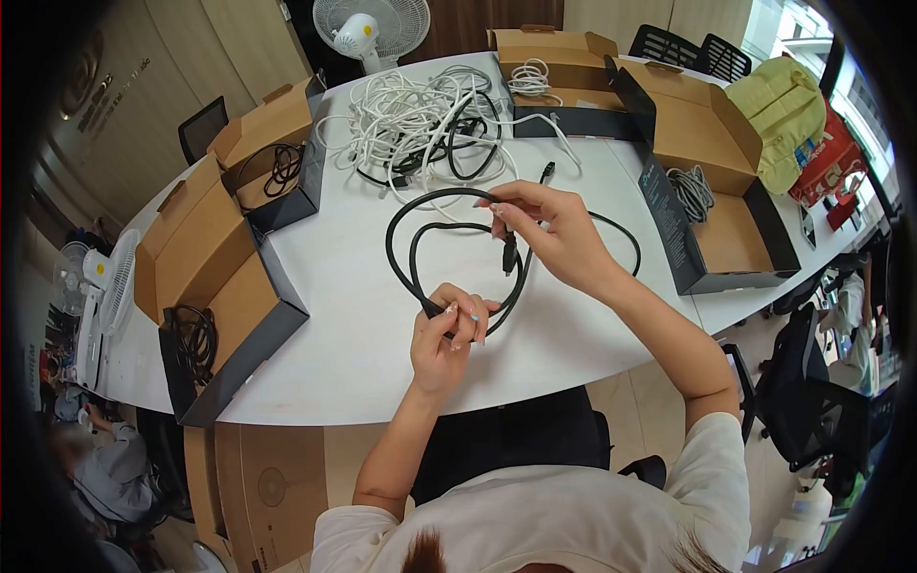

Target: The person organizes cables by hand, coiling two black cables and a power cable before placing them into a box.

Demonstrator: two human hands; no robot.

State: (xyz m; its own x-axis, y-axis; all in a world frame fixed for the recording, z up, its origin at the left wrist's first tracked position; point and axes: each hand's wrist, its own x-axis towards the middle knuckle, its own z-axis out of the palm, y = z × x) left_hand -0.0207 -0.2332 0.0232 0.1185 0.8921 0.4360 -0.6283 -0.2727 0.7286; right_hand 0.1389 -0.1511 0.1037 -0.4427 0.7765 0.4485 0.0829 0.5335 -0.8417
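A thick black cable (390, 241) hangs in loops between my two hands, above the white table. My left hand (449, 329) is closed around the lower part of the loops. Higher and to the right, my right hand (544, 229) pinches the cable near its top, and a black connector (509, 256) dangles just below those fingers. One length of the cable runs out to the right behind my right wrist. Another black plug (547, 172) points up just beyond my right hand.
A tangled heap of white and black cables (411, 124) lies at the table's (334, 363) far side. Open boxes holding cables stand at left (239, 334), back left (287, 205), back right (583, 122) and right (735, 280). A fan (373, 33) stands behind.
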